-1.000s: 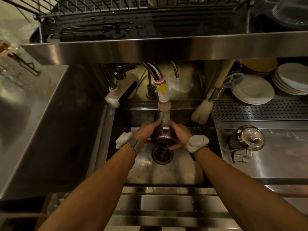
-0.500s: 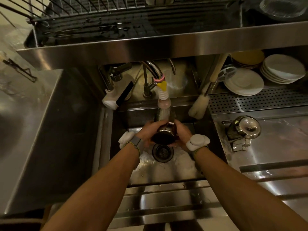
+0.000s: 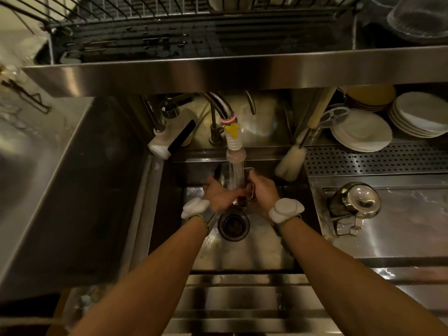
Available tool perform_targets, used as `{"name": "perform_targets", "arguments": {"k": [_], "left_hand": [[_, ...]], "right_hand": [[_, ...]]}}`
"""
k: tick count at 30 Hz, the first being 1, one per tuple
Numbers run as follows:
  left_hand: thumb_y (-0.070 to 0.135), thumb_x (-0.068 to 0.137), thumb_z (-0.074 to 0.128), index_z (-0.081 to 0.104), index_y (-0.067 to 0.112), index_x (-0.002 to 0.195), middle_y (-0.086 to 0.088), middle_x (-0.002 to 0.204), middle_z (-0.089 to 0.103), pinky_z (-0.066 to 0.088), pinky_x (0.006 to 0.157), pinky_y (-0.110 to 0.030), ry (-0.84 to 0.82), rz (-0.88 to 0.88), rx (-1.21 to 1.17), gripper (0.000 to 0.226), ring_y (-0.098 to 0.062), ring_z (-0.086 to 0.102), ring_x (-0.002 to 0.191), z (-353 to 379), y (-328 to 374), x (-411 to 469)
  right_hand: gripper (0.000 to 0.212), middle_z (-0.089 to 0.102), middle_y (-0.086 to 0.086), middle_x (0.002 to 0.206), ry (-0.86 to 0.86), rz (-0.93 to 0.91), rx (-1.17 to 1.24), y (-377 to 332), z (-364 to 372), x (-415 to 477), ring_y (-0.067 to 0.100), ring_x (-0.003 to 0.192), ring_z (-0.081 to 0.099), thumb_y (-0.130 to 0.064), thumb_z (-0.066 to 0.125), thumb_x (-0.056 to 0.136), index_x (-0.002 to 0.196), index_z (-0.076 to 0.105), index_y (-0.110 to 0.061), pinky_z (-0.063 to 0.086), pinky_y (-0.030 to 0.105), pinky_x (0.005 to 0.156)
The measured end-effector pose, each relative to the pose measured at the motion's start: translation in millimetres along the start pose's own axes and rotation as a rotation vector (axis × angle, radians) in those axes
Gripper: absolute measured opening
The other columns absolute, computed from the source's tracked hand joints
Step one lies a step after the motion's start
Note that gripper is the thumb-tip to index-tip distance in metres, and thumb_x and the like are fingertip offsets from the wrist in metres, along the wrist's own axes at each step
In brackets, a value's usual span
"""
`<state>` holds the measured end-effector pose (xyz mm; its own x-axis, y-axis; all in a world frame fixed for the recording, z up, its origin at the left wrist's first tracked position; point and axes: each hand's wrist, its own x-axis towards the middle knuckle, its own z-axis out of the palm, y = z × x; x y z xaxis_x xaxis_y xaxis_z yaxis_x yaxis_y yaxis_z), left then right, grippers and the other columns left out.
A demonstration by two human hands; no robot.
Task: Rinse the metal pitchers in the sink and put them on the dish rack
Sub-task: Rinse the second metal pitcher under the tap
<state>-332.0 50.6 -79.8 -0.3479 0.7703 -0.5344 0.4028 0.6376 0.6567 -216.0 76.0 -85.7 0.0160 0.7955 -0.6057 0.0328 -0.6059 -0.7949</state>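
Observation:
A metal pitcher [image 3: 234, 181] is held over the sink [image 3: 244, 251] under the running faucet [image 3: 234, 141], water streaming onto it. My left hand [image 3: 218, 194] grips its left side and my right hand [image 3: 263, 190] grips its right side by the handle. A second metal pitcher [image 3: 355, 200] lies on its side on the counter to the right of the sink. The wire dish rack [image 3: 135, 23] sits on the shelf above the sink.
The drain [image 3: 233, 225] lies just below my hands. A bottle brush [image 3: 291, 161] leans at the sink's back right. Stacks of white plates [image 3: 363, 132] stand at the back right behind a perforated drain strip [image 3: 378, 158]. A steel shelf edge [image 3: 218, 73] overhangs the faucet.
The pitcher has been turned in my hands under the stream, its handle now facing right. Both hands have stayed over the drain.

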Motion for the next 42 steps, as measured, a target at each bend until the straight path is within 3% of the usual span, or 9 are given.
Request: {"name": "perform_targets", "arguments": {"k": [5,9,12,16,24,29,35,40,42], "left_hand": [[0.057,0.050,0.084,0.023,0.014,0.143,-0.010,0.141,0.041,0.039,0.107,-0.035,-0.019,0.085,-0.019,0.119,-0.026,0.042,0.131,-7.1,-10.2,-3.7],[0.050,0.080,0.067,0.064,0.014,0.108,-0.010,0.115,0.068,0.049,0.091,-0.029,-0.073,0.100,-0.246,0.046,-0.019,0.064,0.104,-18.9,-20.5,3.0],[0.066,0.089,0.038,0.069,0.004,0.101,-0.018,0.113,0.068,0.047,0.099,-0.038,0.038,-0.002,-0.228,0.070,-0.029,0.064,0.106,-30.5,-23.2,10.7],[0.056,0.097,0.024,0.067,0.005,0.110,-0.022,0.121,0.063,0.044,0.101,-0.047,0.101,-0.012,-0.164,0.068,-0.039,0.059,0.113,-41.7,-29.2,18.5],[0.057,0.096,0.026,0.067,0.007,0.112,-0.022,0.122,0.063,0.043,0.103,-0.047,0.101,-0.015,-0.138,0.066,-0.039,0.059,0.113,-44.5,-38.6,26.9],[0.056,0.097,0.026,0.068,0.005,0.104,-0.025,0.119,0.063,0.042,0.103,-0.047,0.073,0.015,-0.147,0.067,-0.041,0.058,0.112,-42.8,-35.6,26.9],[0.056,0.097,0.025,0.067,0.002,0.105,-0.024,0.116,0.064,0.043,0.103,-0.047,0.079,0.012,-0.148,0.069,-0.039,0.060,0.110,-44.3,-37.6,27.4],[0.055,0.097,0.024,0.066,0.006,0.095,-0.024,0.115,0.064,0.044,0.101,-0.046,0.051,0.024,-0.127,0.064,-0.038,0.061,0.108,-44.4,-40.4,24.5],[0.057,0.096,0.026,0.065,0.004,0.106,-0.021,0.118,0.064,0.045,0.101,-0.046,0.044,0.031,-0.142,0.066,-0.036,0.060,0.110,-43.5,-37.9,23.2]], "right_hand": [[0.058,0.063,0.017,0.075,0.089,0.017,-0.031,-6.3,11.4,12.8,0.031,0.070,0.059,-0.051,0.046,0.093,0.087,0.066,0.003,0.049,0.041,0.071],[0.043,0.049,0.009,0.062,0.116,0.061,-0.014,-6.9,17.6,11.3,0.023,0.052,0.046,-0.041,0.046,0.093,0.065,0.052,-0.008,0.035,0.029,0.049],[0.037,0.046,0.008,0.060,0.159,0.076,0.066,-10.6,16.0,13.8,0.022,0.050,0.044,-0.033,0.043,0.094,0.066,0.049,-0.009,0.035,0.029,0.048],[0.034,0.049,0.008,0.061,0.160,0.110,0.115,-10.3,12.5,18.1,0.022,0.053,0.047,-0.033,0.042,0.094,0.074,0.054,-0.007,0.040,0.029,0.051],[0.039,0.037,0.008,0.054,0.176,0.110,0.174,-8.7,4.8,22.3,0.019,0.041,0.034,-0.028,0.041,0.095,0.061,0.043,-0.009,0.027,0.015,0.037],[0.039,0.039,0.005,0.042,0.200,0.108,0.200,-13.6,-0.8,20.5,0.009,0.020,0.032,-0.023,0.041,0.095,0.058,0.041,-0.010,0.023,0.009,0.030],[0.039,0.039,0.006,0.050,0.170,0.115,0.107,-13.7,8.2,20.4,0.019,0.041,0.036,-0.027,0.042,0.094,0.059,0.042,-0.010,0.027,0.015,0.036],[0.039,0.037,0.006,0.054,0.183,0.100,0.121,-25.2,8.1,22.4,0.019,0.044,0.035,-0.029,0.042,0.095,0.061,0.041,-0.011,0.026,0.015,0.038],[0.040,0.040,0.006,0.054,0.140,0.081,0.087,-22.2,18.7,16.6,0.019,0.044,0.036,-0.028,0.044,0.095,0.059,0.043,-0.010,0.027,0.016,0.035]]}}
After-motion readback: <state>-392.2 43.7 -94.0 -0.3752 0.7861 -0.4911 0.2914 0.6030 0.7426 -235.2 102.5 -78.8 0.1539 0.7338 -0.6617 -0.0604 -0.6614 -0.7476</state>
